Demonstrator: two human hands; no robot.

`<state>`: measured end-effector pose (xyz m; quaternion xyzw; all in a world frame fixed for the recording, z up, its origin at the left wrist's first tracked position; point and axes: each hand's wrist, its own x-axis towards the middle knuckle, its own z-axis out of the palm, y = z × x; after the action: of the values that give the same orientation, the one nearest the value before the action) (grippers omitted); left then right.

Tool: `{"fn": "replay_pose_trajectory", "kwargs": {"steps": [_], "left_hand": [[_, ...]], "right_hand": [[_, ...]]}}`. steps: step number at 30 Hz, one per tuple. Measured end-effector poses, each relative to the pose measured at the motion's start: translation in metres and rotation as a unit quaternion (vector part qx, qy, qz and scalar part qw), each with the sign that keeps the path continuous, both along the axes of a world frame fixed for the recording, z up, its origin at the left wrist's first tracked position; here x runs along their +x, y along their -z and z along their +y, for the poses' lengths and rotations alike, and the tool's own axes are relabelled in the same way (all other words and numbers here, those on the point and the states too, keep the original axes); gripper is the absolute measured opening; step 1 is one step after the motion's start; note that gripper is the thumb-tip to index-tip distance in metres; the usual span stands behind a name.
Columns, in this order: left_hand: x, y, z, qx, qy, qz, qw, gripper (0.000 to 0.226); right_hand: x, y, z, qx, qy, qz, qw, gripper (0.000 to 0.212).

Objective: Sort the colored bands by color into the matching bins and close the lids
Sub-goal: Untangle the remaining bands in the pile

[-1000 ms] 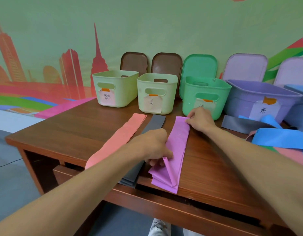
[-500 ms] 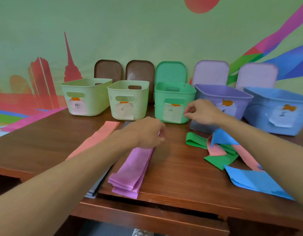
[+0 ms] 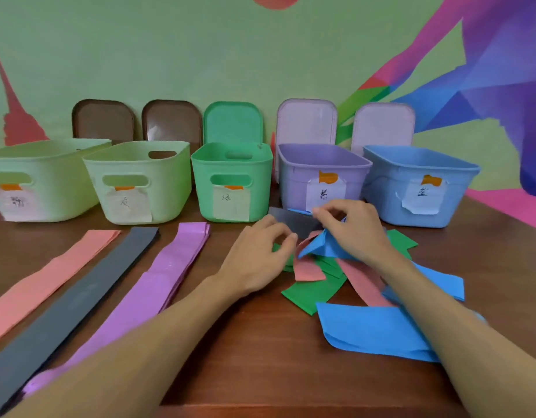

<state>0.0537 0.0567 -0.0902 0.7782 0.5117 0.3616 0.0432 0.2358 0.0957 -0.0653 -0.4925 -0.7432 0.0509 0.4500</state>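
Three flattened stacks lie on the table's left: pink bands (image 3: 49, 279), grey bands (image 3: 79, 291), purple bands (image 3: 158, 276). A mixed pile sits to the right with green bands (image 3: 309, 294), pink bands (image 3: 309, 271), blue bands (image 3: 375, 333) and a grey band (image 3: 290, 220). My right hand (image 3: 351, 233) curls over a raised blue band (image 3: 318, 248) and grips it. At the pile's left edge my left hand (image 3: 260, 254) has curled fingers beside a raised pink end; its pinch is unclear. Five open bins line the back: two pale green (image 3: 49, 176) (image 3: 140, 164), green (image 3: 230, 164), purple (image 3: 321, 161), blue (image 3: 417, 170).
Lids lean upright on the wall behind the bins: two brown (image 3: 103, 122) (image 3: 173, 122), one green (image 3: 233, 122), two lilac (image 3: 305, 122) (image 3: 384, 125). Each bin has a paper label on its front. The wooden table's (image 3: 260, 357) front edge is near my forearms.
Both hands have left the purple stack and moved right onto the mixed pile. The view has shifted right and closer, and the blue band is now lifted under my right hand.
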Motion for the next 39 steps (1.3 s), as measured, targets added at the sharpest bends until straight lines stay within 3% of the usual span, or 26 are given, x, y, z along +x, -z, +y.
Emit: {"fn": "replay_pose_trajectory", "kwargs": {"steps": [4, 8, 12, 15, 20, 26, 31, 35, 39], "left_hand": [[0.001, 0.007, 0.003, 0.002, 0.054, 0.069, 0.996, 0.041], [0.0, 0.007, 0.001, -0.001, 0.049, 0.11, 0.993, 0.046], [0.0, 0.007, -0.001, -0.01, 0.043, 0.117, 0.992, 0.029], [0.0, 0.006, 0.001, -0.037, 0.024, 0.048, 0.998, 0.012], [0.016, 0.002, 0.009, -0.059, -0.024, -0.093, 0.994, 0.008], [0.026, 0.009, 0.01, -0.065, -0.013, -0.139, 0.988, 0.011], [0.026, 0.006, 0.002, -0.054, 0.008, -0.091, 0.994, 0.016], [0.028, 0.001, -0.005, -0.058, 0.019, -0.152, 0.986, 0.007], [0.03, 0.002, -0.007, -0.046, 0.049, -0.129, 0.989, 0.006]], "right_hand": [[0.001, -0.004, -0.002, -0.007, -0.047, 0.001, 0.999, 0.026], [0.009, -0.008, -0.005, -0.091, -0.147, -0.036, 0.984, 0.024], [0.026, -0.02, -0.014, -0.161, -0.201, -0.097, 0.961, 0.024], [0.034, -0.018, -0.016, -0.174, -0.215, -0.152, 0.949, 0.033], [0.035, -0.011, -0.008, -0.135, -0.195, -0.177, 0.955, 0.023], [0.041, -0.01, -0.006, -0.146, -0.208, -0.191, 0.948, 0.037], [0.037, -0.009, -0.002, -0.067, -0.178, -0.129, 0.973, 0.016], [0.036, -0.009, 0.0, -0.024, -0.139, 0.017, 0.99, 0.018], [0.032, -0.007, -0.001, -0.02, -0.145, 0.058, 0.988, 0.015]]}}
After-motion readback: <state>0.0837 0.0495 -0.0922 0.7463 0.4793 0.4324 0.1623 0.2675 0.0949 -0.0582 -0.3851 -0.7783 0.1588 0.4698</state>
